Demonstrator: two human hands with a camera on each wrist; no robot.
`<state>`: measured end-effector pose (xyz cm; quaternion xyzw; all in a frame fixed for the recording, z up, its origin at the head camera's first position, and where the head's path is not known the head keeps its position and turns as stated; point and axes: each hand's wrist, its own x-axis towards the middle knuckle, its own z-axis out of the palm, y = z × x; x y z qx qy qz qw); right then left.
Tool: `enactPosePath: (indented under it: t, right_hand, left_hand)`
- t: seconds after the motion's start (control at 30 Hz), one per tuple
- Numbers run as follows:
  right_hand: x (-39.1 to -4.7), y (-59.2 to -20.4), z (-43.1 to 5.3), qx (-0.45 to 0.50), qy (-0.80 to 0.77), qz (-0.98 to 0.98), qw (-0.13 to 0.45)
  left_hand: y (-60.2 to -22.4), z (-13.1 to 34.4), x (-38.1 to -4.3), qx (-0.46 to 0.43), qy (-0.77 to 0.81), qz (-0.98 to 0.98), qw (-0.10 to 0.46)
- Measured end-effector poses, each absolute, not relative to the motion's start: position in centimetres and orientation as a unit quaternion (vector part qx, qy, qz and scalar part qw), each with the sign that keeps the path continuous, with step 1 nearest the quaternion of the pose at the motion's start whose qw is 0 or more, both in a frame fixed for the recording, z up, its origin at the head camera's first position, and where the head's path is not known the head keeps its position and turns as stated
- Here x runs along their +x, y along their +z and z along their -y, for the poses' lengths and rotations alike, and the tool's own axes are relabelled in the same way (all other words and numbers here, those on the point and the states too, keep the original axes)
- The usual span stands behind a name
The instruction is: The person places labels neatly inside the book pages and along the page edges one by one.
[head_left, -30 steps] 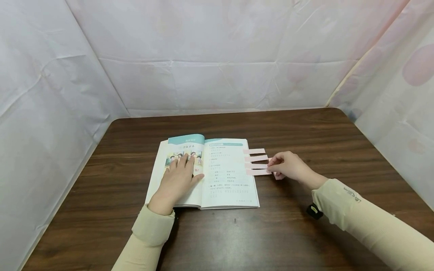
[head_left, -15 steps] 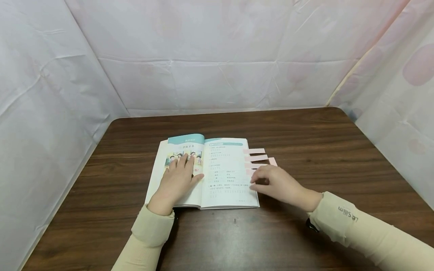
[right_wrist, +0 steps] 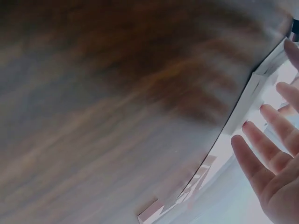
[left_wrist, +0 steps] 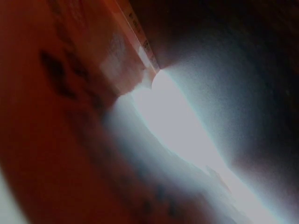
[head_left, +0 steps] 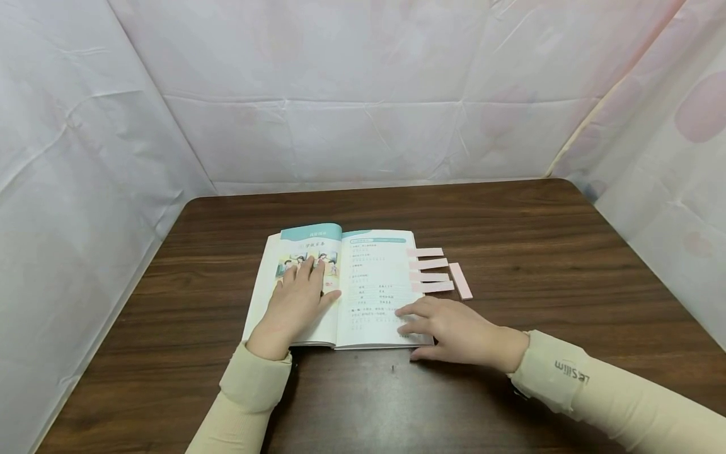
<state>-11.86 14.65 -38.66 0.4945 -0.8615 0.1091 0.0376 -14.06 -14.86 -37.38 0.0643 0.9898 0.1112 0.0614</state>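
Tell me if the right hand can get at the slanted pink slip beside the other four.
Likely yes: the right hand holds nothing and is close by, at the lower right corner of the book; in the head view, nothing covers the slanted pink slip.

Head view: even, soft light; dull sheen on bench point(head_left: 363, 407). Left wrist view: dim, reddish, heavily blurred; white glare burns out centre. Right wrist view: bench smeared, shadowed; fingers point(right_wrist: 251, 162) clearer; book point(right_wrist: 247, 102) washed out.

Pale pink strips point(head_left: 438, 287), teal-and-white book point(head_left: 368, 296), brown wood-grain table point(head_left: 544, 252)
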Motion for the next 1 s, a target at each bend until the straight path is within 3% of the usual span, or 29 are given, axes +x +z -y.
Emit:
enactPosePath:
  t: [0.47,1.0]
  right_hand:
    - [-12.29,-39.51,-14.85,0.537,0.076,0.834,0.104]
    - [-12.35,-39.19,-14.88,0.535,0.076,0.838,0.078]
  left_hand:
    - [-37.34,14.79,-13.99,0.069,0.11,-0.99,0.059]
    - [-37.47,14.86,-14.02,0.072,0.108,-0.99,0.052]
